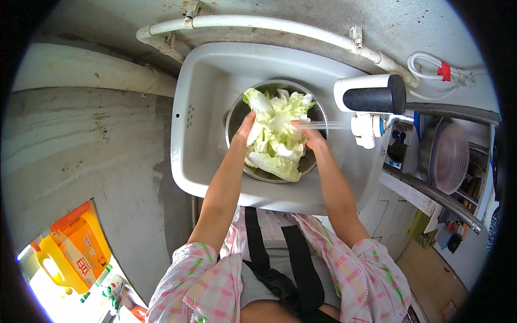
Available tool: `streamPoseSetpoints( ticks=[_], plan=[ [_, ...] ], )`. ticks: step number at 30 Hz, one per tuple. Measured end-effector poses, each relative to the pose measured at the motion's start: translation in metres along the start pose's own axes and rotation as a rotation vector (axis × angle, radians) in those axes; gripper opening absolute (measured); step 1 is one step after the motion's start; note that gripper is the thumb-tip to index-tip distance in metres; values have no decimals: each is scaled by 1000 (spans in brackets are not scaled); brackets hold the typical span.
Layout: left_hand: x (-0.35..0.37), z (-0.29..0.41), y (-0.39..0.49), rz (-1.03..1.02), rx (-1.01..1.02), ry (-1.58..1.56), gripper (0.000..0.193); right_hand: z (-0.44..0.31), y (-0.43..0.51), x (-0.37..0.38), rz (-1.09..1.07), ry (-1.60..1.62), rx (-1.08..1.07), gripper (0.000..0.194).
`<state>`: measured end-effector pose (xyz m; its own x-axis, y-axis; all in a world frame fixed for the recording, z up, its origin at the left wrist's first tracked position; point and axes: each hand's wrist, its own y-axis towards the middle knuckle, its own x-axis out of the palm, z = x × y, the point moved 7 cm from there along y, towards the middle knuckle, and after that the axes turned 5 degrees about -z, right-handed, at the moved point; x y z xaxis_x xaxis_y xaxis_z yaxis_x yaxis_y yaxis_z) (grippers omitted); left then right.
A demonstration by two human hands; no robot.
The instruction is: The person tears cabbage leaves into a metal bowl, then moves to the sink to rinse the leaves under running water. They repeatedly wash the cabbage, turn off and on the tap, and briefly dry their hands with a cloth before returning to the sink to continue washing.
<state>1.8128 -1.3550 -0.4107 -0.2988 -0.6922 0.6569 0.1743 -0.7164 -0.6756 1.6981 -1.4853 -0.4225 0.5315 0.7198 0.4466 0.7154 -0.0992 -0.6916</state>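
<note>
A bundle of pale green cabbage leaves [278, 129] is held between my two hands above a round metal bowl [278, 84]. My left hand [246, 126] grips the leaves along their left side. On the right, my right hand [311, 133] supports them, and its fingertips reach in among the leaves. A stream of water [331, 125] runs from the white tap [363, 125] onto the right hand and the cabbage. The bowl stands inside a light grey sink [206, 93]. Most of the bowl's inside is hidden under the leaves.
A white and black tap-mounted unit [369, 95] juts over the sink's right side. White pipes [258, 22] run along the wall behind. On the right, a rack holds a perforated colander [451, 157] beside a metal bar [436, 198]. A yellow detergent jug [60, 262] stands at lower left.
</note>
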Motion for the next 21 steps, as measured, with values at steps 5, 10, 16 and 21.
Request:
streamPoseSetpoints(
  ticks=[5,10,16,21],
  plan=[
    [19,10,13,5,70,-71,54,-36,-28,10,84,-248,-176,35],
    [13,64,-10,433,47,1251,74,-63,-75,33,524,-556,-441,46],
    [39,69,-72,496,442,1494,67,-53,-70,43,99,-684,-15,59],
    [41,20,-37,546,299,1114,90,-26,-12,5,325,-298,-37,38]
  ],
)
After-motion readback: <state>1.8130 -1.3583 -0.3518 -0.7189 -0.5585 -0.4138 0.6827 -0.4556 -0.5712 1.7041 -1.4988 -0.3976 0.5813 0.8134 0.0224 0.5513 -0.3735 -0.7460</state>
